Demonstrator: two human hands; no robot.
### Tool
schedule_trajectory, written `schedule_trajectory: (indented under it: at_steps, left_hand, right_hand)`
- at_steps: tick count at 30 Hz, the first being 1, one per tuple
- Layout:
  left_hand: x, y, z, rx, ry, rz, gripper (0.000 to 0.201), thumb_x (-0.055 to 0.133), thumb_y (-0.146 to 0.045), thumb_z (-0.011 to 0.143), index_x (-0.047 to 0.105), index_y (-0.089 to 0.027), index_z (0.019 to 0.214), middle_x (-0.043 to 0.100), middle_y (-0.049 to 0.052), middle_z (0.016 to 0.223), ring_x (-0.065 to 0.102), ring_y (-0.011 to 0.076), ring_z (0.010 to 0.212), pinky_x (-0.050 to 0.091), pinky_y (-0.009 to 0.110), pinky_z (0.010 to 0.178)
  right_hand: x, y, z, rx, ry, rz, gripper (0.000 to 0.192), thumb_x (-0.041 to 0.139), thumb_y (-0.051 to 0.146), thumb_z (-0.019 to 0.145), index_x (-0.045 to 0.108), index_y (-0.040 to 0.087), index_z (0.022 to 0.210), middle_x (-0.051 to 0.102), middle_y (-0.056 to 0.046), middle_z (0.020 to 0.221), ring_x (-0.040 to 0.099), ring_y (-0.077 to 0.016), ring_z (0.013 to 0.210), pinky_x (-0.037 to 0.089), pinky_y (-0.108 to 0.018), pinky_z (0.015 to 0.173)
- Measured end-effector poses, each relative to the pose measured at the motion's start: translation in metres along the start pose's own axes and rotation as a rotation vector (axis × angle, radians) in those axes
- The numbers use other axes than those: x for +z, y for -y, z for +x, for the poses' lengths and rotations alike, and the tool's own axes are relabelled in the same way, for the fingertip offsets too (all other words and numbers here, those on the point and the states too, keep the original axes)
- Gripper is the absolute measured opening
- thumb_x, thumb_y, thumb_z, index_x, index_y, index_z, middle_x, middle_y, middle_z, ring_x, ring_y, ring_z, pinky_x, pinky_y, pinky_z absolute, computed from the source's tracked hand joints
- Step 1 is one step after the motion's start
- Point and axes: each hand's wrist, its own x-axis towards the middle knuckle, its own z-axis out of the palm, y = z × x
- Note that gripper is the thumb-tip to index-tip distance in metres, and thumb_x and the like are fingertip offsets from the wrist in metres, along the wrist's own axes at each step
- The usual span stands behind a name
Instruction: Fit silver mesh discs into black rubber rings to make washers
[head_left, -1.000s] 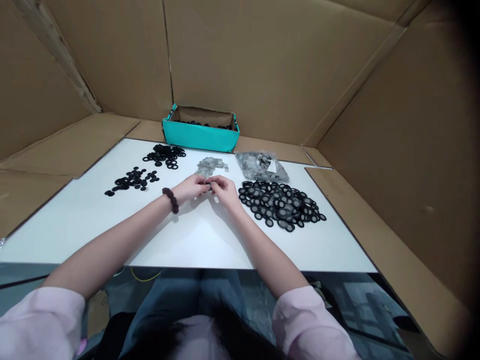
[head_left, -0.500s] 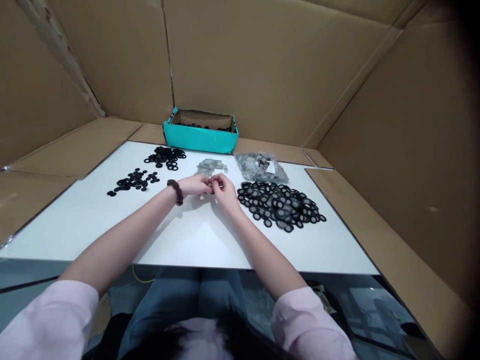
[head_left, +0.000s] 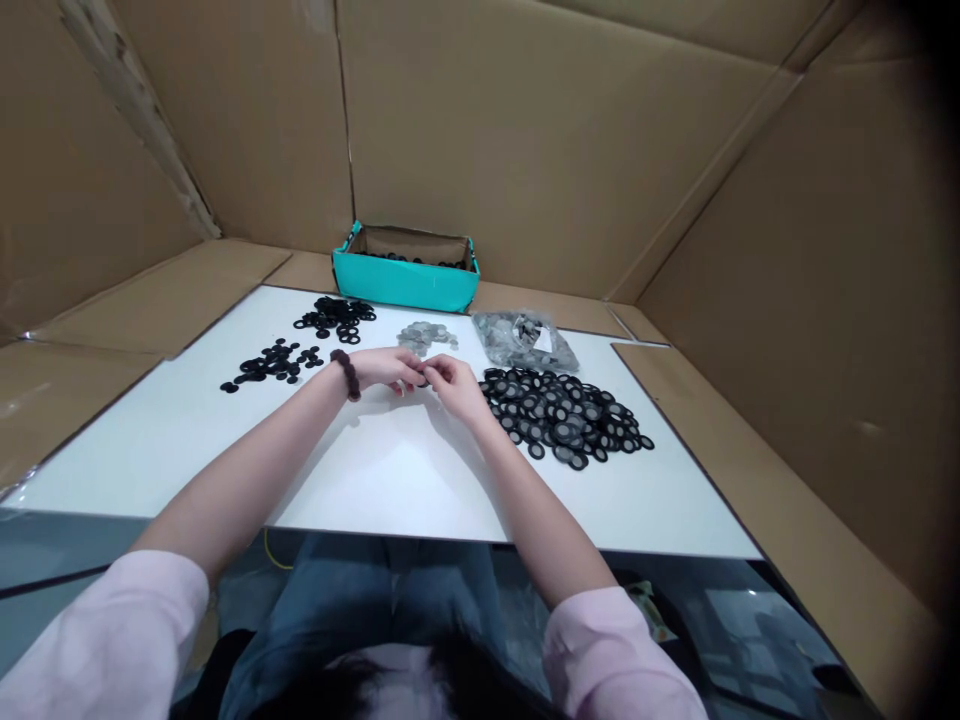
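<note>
My left hand and my right hand meet over the middle of the white table, fingertips pinched together. Between them shows a small dark round piece, mostly hidden by the fingers. Just beyond the hands lies a pile of pale translucent discs. To the right of my right hand spreads a large heap of black rings with grey centres. On the left are small black discs, and behind them a pile of black open rings.
A turquoise box holding dark pieces stands at the back edge of the white table. Right of it lies a clear plastic bag of grey pieces. Cardboard walls enclose the back and sides.
Both hands stay together at nearly the same spot, with the fingers shifted slightly around the small piece. The whole view has moved a little; the piles look unchanged.
</note>
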Motion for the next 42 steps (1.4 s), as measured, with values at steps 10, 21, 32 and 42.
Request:
schedule_trajectory:
  at_steps: [10,21,32,42]
  left_hand:
    - [-0.079,0.055,-0.02,-0.435,-0.9,0.833,0.034,0.043,-0.028,0.079,0.064,-0.01,0.098,0.063,0.022,0.105,0.058,0.0344,0.098,0.044,0.039,0.077]
    - [-0.093,0.092,-0.007,-0.394,-1.029,0.706,0.03,0.049,-0.022,0.073,0.062,-0.011,0.098,0.057,0.022,0.11,0.051,0.0341,0.105,0.042,0.041,0.085]
    - [-0.088,0.082,-0.007,-0.216,-1.053,0.589,0.027,0.049,-0.02,0.07,0.059,-0.016,0.095,0.064,0.009,0.088,0.057,0.0232,0.086,0.044,0.032,0.077]
    - [-0.084,0.09,-0.004,-0.237,-0.952,0.866,0.035,0.043,-0.022,0.077,0.065,-0.019,0.104,0.06,0.015,0.105,0.049,0.0322,0.103,0.039,0.041,0.087]
  right_hand:
    - [-0.042,-0.011,0.006,0.106,-0.328,-0.658,0.026,0.033,0.009,0.08,0.057,0.014,0.077,0.059,-0.015,0.087,0.05,-0.0249,0.09,0.038,-0.039,0.085]
    - [-0.064,-0.043,0.003,0.061,-0.438,-0.802,0.011,0.047,0.011,0.072,0.054,0.018,0.066,0.052,-0.016,0.084,0.043,-0.0309,0.098,0.039,-0.044,0.079]
    - [-0.043,-0.015,0.001,-0.041,-0.358,-0.788,0.016,0.044,0.019,0.083,0.058,0.016,0.076,0.056,-0.012,0.084,0.046,-0.0256,0.088,0.036,-0.04,0.084]
    - [-0.026,-0.011,-0.002,-0.056,-0.222,-0.732,0.018,0.044,0.02,0.083,0.06,0.017,0.075,0.059,-0.011,0.083,0.048,-0.0245,0.085,0.037,-0.038,0.082]
